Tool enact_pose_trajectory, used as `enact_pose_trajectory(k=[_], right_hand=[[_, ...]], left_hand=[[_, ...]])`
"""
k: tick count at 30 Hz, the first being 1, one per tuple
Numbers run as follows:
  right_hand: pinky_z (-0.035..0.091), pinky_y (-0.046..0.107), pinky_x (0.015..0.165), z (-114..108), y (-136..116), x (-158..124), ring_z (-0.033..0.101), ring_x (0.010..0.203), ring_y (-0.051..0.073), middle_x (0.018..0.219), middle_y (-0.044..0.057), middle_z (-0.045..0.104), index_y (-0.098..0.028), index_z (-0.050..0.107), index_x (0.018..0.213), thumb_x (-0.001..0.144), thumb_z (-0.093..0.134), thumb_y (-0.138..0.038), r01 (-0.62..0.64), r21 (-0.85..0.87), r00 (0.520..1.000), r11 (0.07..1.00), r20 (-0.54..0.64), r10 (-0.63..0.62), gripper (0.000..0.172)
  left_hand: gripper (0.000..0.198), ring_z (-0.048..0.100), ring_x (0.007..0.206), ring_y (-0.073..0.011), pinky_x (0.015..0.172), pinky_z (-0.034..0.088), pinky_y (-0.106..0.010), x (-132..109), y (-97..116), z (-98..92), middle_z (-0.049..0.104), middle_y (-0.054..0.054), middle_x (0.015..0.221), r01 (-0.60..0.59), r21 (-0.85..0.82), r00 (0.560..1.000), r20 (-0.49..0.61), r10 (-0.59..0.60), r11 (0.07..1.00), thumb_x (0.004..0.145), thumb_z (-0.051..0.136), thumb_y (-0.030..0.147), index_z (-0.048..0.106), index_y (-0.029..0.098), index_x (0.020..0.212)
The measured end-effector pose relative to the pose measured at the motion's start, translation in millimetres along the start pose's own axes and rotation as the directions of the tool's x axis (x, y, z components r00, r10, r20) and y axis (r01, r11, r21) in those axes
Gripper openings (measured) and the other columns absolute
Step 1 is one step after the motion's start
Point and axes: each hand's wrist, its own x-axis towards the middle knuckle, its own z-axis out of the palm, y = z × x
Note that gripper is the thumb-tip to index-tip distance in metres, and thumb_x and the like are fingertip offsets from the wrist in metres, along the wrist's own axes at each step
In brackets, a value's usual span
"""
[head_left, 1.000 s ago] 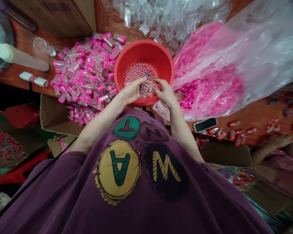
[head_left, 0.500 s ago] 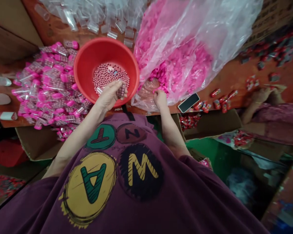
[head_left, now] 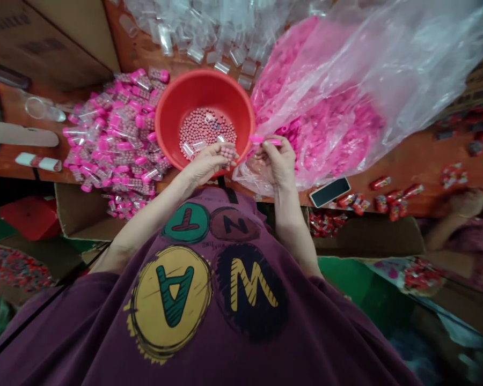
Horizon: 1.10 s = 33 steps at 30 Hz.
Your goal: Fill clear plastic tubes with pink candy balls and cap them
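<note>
My left hand is closed around a small clear bottle of pink beads, over the near rim of the red bowl. Inside the bowl lie loose pink beads and a few clear containers. To its right, my right hand pinches a bright pink plastic piece that points toward the bowl. Beside and behind that hand spreads a clear plastic bag full of similar pink pieces.
Left of the bowl is a heap of filled, pink-capped bottles. Empty clear containers pile up at the back. A phone and small red items lie to the right. Another person's hand is at the far right.
My right hand has lifted away from the bag's opening with a pink piece and turned toward the bowl. My left hand still holds the bottle. The whole view has shifted.
</note>
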Motion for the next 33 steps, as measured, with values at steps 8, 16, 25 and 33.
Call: enact_pose_trajectory(k=[8,16,25,33], right_hand=[[0.063,0.04,0.096,49,-61,-23,0.071,0.104,0.022,0.115,0.006,0.073,-0.026,0.064,0.119,0.102,0.059,-0.054,0.069,-0.101,0.988,0.992,0.143,-0.054,0.033],[0.061,0.045,0.1,34,-77,-19,0.069,0.1,0.022,0.107,0.005,0.075,-0.026,0.078,0.113,0.104,0.067,-0.06,0.298,-0.25,0.942,0.921,0.231,-0.242,0.037],[0.057,0.061,0.109,23,-64,-16,0.064,0.117,0.029,0.122,0.012,0.067,-0.025,0.067,0.137,0.111,0.054,-0.056,0.458,-0.459,0.887,0.761,0.291,-0.359,0.043],[0.054,0.059,0.112,23,-73,-30,0.063,0.12,0.03,0.128,0.012,0.069,-0.028,0.069,0.142,0.113,0.049,-0.046,0.52,-0.508,0.852,0.686,0.362,-0.377,0.039]], left_hand=[[0.023,0.071,0.083,-0.0138,0.077,0.055,-0.028,-5,3,4.6,0.073,-0.003,0.096,-0.077,-0.115,0.995,-0.068,0.07,0.99,0.094,0.077,0.031,0.068,0.019,0.112],[0.009,0.063,0.073,-0.0075,0.069,0.048,-0.021,-9,13,8.0,0.066,0.003,0.085,-0.122,-0.133,0.991,-0.075,0.113,0.984,0.099,0.075,0.018,0.067,0.016,0.102],[0.009,0.065,0.074,-0.0064,0.068,0.046,-0.021,-8,14,8.7,0.07,0.0,0.09,-0.009,-0.206,0.999,-0.045,0.0,0.979,0.098,0.071,0.01,0.07,0.015,0.106],[0.007,0.067,0.072,-0.007,0.067,0.047,-0.02,-1,10,12.7,0.07,0.001,0.086,-0.01,-0.296,1.0,-0.031,0.001,0.955,0.1,0.072,0.014,0.067,0.015,0.103]])
